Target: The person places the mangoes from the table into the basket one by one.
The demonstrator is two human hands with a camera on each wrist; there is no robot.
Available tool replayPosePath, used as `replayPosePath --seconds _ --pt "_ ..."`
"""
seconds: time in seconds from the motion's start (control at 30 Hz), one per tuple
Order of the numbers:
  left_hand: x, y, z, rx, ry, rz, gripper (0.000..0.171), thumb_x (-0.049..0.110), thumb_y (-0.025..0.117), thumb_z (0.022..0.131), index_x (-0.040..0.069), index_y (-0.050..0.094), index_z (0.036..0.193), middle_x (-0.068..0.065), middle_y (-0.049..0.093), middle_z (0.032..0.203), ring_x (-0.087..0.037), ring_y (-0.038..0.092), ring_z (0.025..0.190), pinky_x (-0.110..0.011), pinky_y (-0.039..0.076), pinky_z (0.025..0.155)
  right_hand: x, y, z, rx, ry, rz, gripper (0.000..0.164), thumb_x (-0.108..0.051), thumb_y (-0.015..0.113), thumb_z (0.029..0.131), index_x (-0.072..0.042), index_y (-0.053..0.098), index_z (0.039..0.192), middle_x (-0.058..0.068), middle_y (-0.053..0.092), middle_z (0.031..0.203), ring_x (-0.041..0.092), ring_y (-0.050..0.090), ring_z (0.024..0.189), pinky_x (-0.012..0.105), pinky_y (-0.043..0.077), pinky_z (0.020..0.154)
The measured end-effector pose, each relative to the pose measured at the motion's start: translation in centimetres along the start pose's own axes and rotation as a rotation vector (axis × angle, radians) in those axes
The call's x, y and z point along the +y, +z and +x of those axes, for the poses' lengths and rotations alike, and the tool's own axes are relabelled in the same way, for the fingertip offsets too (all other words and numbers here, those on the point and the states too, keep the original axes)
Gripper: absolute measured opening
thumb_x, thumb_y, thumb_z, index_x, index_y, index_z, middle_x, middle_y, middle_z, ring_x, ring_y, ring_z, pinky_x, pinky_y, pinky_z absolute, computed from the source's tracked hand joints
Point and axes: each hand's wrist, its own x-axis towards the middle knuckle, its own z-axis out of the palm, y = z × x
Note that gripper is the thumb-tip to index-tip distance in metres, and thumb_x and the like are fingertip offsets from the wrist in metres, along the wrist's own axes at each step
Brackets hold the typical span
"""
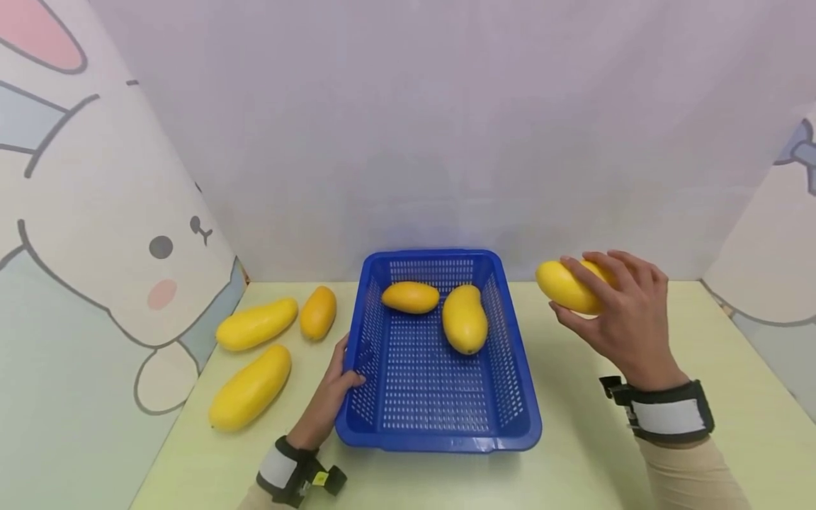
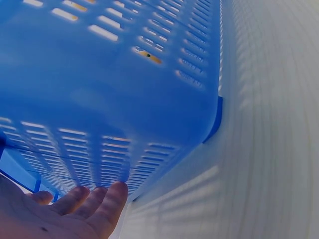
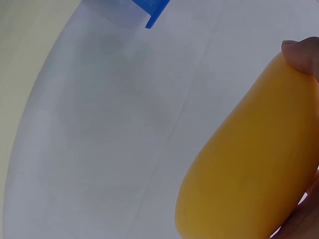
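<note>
My right hand holds a yellow mango in the air to the right of the blue basket, thumb below and fingers over the top. In the right wrist view that mango fills the lower right, with part of the hand hidden behind it. The left hand grips the basket's left side, thumb over the rim. Its fingers lie along the slotted outer wall in the left wrist view. Inside the basket lie an orange-yellow mango and a larger yellow mango.
Left of the basket, two long yellow mangoes and a smaller orange mango lie on the pale table. A white curtain-like backdrop stands behind; a panel with a cartoon rabbit borders the left side.
</note>
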Motion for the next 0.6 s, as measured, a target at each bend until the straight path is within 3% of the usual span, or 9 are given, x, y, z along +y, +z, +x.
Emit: replayPosePath --seconds 0.6 --pt "0.0 0.0 0.0 -0.002 -0.009 0.002 0.069 0.010 0.041 0.086 0.034 0.014 0.145 -0.007 0.023 0.147 -0.031 0.028 0.126 -0.056 0.017 0.104 -3.0 -0.5 0.6 -0.036 -0.071 0.078 0.060 -0.060 0.054 0.078 -0.025 0.057 0.127 0.016 0.054 0.119 0.041 0.039 0.117 0.061 0.025 0.086"
